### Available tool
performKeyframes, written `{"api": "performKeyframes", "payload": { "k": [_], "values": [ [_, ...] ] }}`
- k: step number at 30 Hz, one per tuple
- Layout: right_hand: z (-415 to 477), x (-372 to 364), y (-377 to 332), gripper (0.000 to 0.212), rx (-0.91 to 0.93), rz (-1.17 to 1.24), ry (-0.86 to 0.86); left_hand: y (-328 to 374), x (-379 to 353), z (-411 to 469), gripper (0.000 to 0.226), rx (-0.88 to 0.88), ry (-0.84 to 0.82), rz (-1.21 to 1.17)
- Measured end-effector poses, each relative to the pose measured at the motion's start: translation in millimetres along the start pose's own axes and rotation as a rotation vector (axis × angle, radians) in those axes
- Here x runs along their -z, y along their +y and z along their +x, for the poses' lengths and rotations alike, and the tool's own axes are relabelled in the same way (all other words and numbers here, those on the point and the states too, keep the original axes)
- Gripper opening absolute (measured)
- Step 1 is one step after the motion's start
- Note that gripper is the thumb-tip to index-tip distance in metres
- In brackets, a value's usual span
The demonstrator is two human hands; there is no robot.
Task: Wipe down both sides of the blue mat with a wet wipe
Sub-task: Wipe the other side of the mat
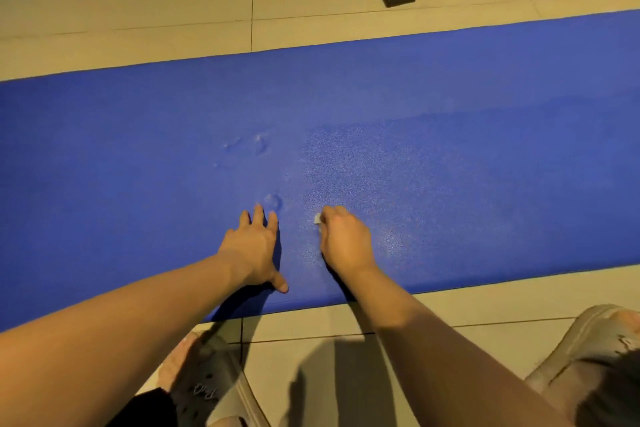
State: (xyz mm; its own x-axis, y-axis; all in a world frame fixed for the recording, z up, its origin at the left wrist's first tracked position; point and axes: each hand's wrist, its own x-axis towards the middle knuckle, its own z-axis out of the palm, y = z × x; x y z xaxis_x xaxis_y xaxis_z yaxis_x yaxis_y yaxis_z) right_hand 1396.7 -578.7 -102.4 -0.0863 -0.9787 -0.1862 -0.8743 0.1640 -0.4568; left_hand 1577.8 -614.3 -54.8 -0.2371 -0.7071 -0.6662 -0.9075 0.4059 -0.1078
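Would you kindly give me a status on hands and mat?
Hands: left hand flat on mat; right hand grips wipe, pressing it to mat. Small dents just ahead of left hand.

Bare forearms (121, 329), taupe perforated clogs (221, 364), dark garment (145, 409) at the knees.

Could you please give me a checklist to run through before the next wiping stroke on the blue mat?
1. Left hand flat on the blue foam mat, steadying it: ok.
2. Right hand grips the small white wet wipe: ok.
3. Mat lying flat on the beige tiled floor: ok.
4. Stretch left of the hands showing wet sheen: not ok.
5. Underside wiped: cannot tell.
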Motion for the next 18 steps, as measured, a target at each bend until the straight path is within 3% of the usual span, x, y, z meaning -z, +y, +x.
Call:
{"api": "performKeyframes", "payload": {
  "k": [5,9,12,16,18],
  "values": [
    [-1.0,44.9,69.6,0.014,-0.231,-0.045,0.112,8.6,-9.0,3.3,0.147,0.017,0.013,0.038],
    [0.1,61.8,88.5,0.010,-0.340,-0.026,0.106,17.5,-6.7,2.8,0.147,0.070,-0.023,0.034],
    [-7.3,63.0,78.5,0.016,-0.317,-0.026,0.040,29.1,0.6,1.2,0.146,0.113,-0.060,0.056],
    [-27.8,60.3,67.3,0.052,-0.202,-0.203,-0.044,35.0,0.6,6.0,0.147,0.129,-0.067,0.124],
    [-35.0,53.7,60.6,0.046,-0.175,-0.269,-0.022,29.0,-5.7,8.0,0.147,0.128,-0.040,0.091]
  ]
}}
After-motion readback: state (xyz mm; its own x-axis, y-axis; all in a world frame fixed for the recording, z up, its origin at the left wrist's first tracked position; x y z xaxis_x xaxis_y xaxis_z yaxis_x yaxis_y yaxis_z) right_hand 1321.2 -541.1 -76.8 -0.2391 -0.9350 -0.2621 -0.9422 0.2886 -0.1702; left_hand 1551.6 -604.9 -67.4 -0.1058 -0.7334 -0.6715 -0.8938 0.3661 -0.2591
